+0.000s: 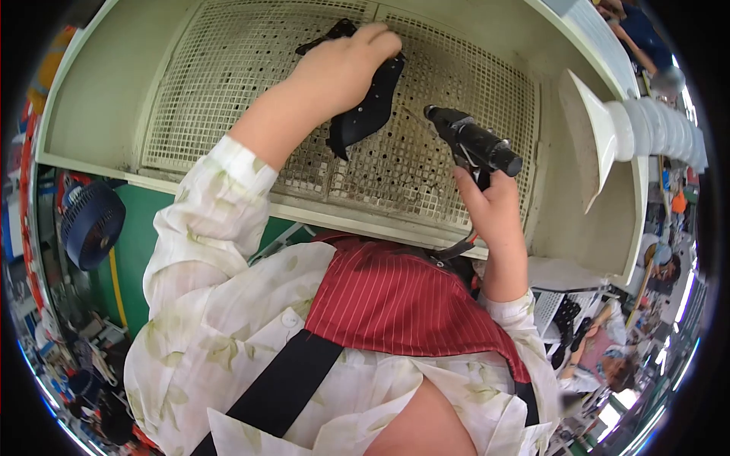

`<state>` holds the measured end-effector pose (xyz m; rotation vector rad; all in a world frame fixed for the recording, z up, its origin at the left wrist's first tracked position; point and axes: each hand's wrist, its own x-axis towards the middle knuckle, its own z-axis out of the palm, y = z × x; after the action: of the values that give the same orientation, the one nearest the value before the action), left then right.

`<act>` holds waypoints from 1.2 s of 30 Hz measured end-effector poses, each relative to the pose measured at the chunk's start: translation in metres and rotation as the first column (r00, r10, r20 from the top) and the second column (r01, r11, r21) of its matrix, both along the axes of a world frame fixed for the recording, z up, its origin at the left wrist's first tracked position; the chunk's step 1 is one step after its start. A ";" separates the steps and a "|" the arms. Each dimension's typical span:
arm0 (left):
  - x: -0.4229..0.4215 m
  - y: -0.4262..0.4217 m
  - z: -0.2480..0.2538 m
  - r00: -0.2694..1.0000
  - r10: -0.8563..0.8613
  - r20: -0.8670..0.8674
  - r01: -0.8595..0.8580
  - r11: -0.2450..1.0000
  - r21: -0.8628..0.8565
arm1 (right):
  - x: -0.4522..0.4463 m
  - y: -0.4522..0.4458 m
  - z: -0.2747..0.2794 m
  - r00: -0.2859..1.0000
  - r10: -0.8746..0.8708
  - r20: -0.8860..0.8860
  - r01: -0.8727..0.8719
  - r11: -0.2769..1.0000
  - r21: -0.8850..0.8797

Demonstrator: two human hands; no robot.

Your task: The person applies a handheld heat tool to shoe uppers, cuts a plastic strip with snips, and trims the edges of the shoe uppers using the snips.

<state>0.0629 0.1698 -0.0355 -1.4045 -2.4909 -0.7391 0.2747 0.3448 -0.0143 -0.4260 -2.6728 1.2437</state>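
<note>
My left hand [353, 64] is closed on a black shoe-upper-like piece [365, 121] dotted with small holes. The piece hangs at a slant over the grid, one end showing beyond my fingers and the other below my wrist. My right hand [490, 201] is wrapped round the grip of a black spray gun [479, 140], whose front points left toward the piece. A gap separates the gun's tip from the piece. Under both hands lies a pale, stained mesh grid [251, 99]. Part of my right fingers is hidden behind the gun.
A pale-walled tray [91, 114] surrounds the grid. At its right stands a white funnel hood [597, 137] with a ribbed hose [661, 133]. A dark cable [456, 249] runs below the gun. A blue fan [93, 224] is at the left; other people are at the right.
</note>
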 end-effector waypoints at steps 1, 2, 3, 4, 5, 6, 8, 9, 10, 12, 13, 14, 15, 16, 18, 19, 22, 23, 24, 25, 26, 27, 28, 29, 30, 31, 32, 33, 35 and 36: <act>0.007 -0.003 0.000 0.998 -0.047 0.034 0.049 0.996 -0.070 | 0.005 0.003 0.001 0.999 -0.025 0.048 0.025 1.000 -0.009; 0.012 -0.005 0.002 0.997 -0.065 0.031 0.067 0.994 -0.081 | 0.009 0.007 0.000 0.994 -0.047 0.095 0.049 0.999 -0.017; 0.017 -0.006 0.003 0.995 -0.096 0.034 0.101 0.974 -0.202 | 0.013 0.010 -0.003 0.989 -0.070 0.133 0.073 0.997 -0.023; 0.019 -0.007 0.003 0.991 -0.126 0.040 0.132 0.939 -0.319 | 0.016 0.011 -0.009 0.988 -0.084 0.130 0.090 0.995 -0.035; 0.019 -0.007 0.000 0.990 -0.137 -0.043 0.111 0.918 -0.380 | 0.019 0.012 -0.017 0.994 -0.100 0.037 0.101 0.995 -0.021; 0.019 -0.005 0.000 0.988 -0.150 -0.046 0.121 0.913 -0.390 | 0.021 0.012 -0.022 0.992 -0.112 -0.057 0.112 0.994 -0.007; 0.022 0.002 0.002 0.988 -0.055 -0.143 -0.042 0.798 -0.601 | 0.021 0.012 -0.021 0.990 -0.129 -0.056 0.129 0.992 -0.002; 0.021 0.006 0.003 0.987 -0.066 -0.144 -0.035 0.793 -0.608 | 0.020 0.010 -0.016 0.995 -0.102 0.019 0.103 0.995 -0.004; 0.019 0.010 0.003 0.990 0.002 -0.143 -0.088 0.798 -0.596 | 0.019 0.009 -0.011 0.993 -0.074 0.096 0.075 0.997 -0.008; 0.017 0.013 0.003 0.988 0.063 -0.141 -0.135 0.799 -0.586 | 0.014 0.005 -0.004 0.991 -0.075 0.110 0.078 0.997 -0.022; 0.015 0.011 0.003 0.990 0.082 -0.114 -0.130 0.843 -0.521 | 0.011 0.004 -0.001 0.990 -0.066 0.121 0.070 0.997 -0.028; 0.014 0.010 0.003 0.992 0.098 -0.084 -0.126 0.882 -0.454 | 0.008 0.003 0.001 0.990 -0.072 0.124 0.077 0.997 -0.033; 0.012 0.010 0.003 0.992 0.116 -0.057 -0.130 0.875 -0.467 | 0.005 0.001 0.002 0.995 -0.057 0.080 0.060 0.998 -0.031; 0.011 0.009 0.001 0.992 0.110 -0.056 -0.123 0.874 -0.471 | 0.002 0.001 0.001 0.998 -0.043 0.035 0.044 0.999 -0.027; 0.009 0.007 -0.003 0.989 0.145 -0.029 -0.146 0.924 -0.353 | -0.005 0.002 -0.008 0.998 -0.060 0.000 0.060 0.997 -0.037; 0.008 0.006 -0.004 0.990 0.136 -0.028 -0.137 0.924 -0.356 | -0.010 0.002 -0.010 0.999 -0.040 -0.032 0.039 0.998 -0.046; 0.005 0.005 -0.005 0.986 0.166 -0.010 -0.160 0.934 -0.320 | -0.025 -0.002 -0.017 0.999 -0.033 -0.040 0.031 0.999 -0.035; 0.005 0.005 -0.004 0.986 0.168 -0.010 -0.162 0.931 -0.327 | -0.030 -0.004 -0.019 0.999 -0.037 -0.016 0.037 0.999 -0.016; 0.006 0.004 -0.003 0.985 0.171 -0.009 -0.164 0.928 -0.335 | -0.033 -0.008 -0.019 0.999 -0.041 0.008 0.041 0.999 0.004; 0.007 0.004 -0.003 0.986 0.166 -0.010 -0.160 0.928 -0.337 | -0.035 -0.012 -0.011 0.998 -0.052 0.043 0.051 0.999 0.010; 0.008 0.003 -0.004 0.988 0.155 -0.008 -0.149 0.932 -0.331 | -0.034 -0.012 -0.011 0.998 -0.056 0.043 0.056 0.998 0.008; 0.008 0.002 -0.004 0.989 0.145 -0.007 -0.139 0.935 -0.325 | -0.033 -0.011 -0.011 0.996 -0.069 0.047 0.069 0.998 0.011; 0.008 0.001 -0.005 0.990 0.142 -0.009 -0.137 0.935 -0.326 | -0.032 -0.010 -0.012 0.995 -0.081 0.052 0.081 0.997 0.013; 0.008 -0.001 -0.007 0.990 0.139 -0.004 -0.133 0.938 -0.319 | -0.030 -0.008 -0.009 0.995 -0.082 0.051 0.081 0.997 0.013; 0.009 -0.003 -0.008 0.991 0.136 0.001 -0.129 0.941 -0.313 | -0.025 -0.004 -0.005 0.997 -0.025 0.079 0.023 0.999 0.029; 0.009 -0.004 -0.009 0.991 0.136 0.003 -0.128 0.941 -0.314 | -0.023 -0.003 -0.003 0.994 0.031 0.108 -0.036 0.998 0.045; 0.009 -0.005 -0.009 0.990 0.139 0.011 -0.129 0.943 -0.307 | -0.023 -0.003 -0.005 0.993 0.029 0.111 -0.034 0.998 0.043; 0.011 -0.006 -0.010 0.990 0.140 0.019 -0.128 0.945 -0.300 | -0.024 -0.005 -0.007 0.996 0.039 0.085 -0.041 0.999 0.025; 0.014 -0.007 -0.012 0.988 0.151 0.024 -0.137 0.944 -0.301 | -0.029 -0.005 -0.011 0.997 0.042 0.058 -0.043 0.999 0.004; 0.015 -0.008 -0.012 0.986 0.167 0.027 -0.151 0.942 -0.301 | -0.033 -0.004 -0.014 1.000 0.023 -0.005 -0.023 0.999 -0.035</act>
<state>0.0783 0.1622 -0.0479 -1.2603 -2.8091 -0.3838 0.2412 0.3404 -0.0281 -0.3973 -2.6627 1.2988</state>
